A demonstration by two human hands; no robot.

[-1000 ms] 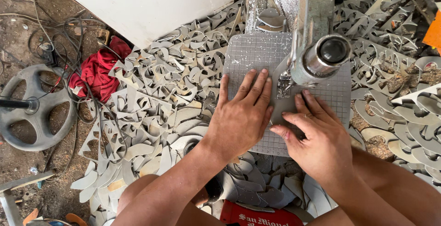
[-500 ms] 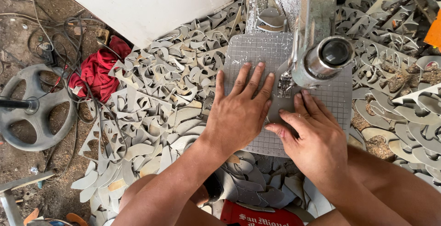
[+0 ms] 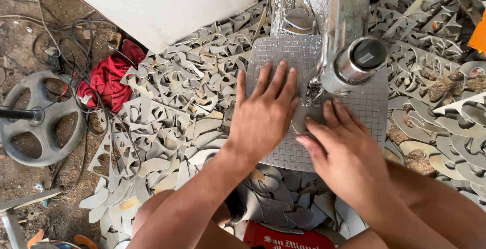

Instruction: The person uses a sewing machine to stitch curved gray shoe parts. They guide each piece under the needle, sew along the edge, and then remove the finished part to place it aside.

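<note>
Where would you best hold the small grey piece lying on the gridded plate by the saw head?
Probably by its near, rounded edge, coming from the person's side. The grey piece lies flat on the gridded plate, so pressing down with flat fingertips suits it better than pinching. Its far end sits under the saw head, so fingers should stay clear there. The left hand and right hand flank it.

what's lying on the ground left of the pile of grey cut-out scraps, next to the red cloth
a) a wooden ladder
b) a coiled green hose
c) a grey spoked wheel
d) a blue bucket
c, a grey spoked wheel lies flat on the dirt floor at the left edge, just left of the red cloth and the heap of grey scraps.
</note>
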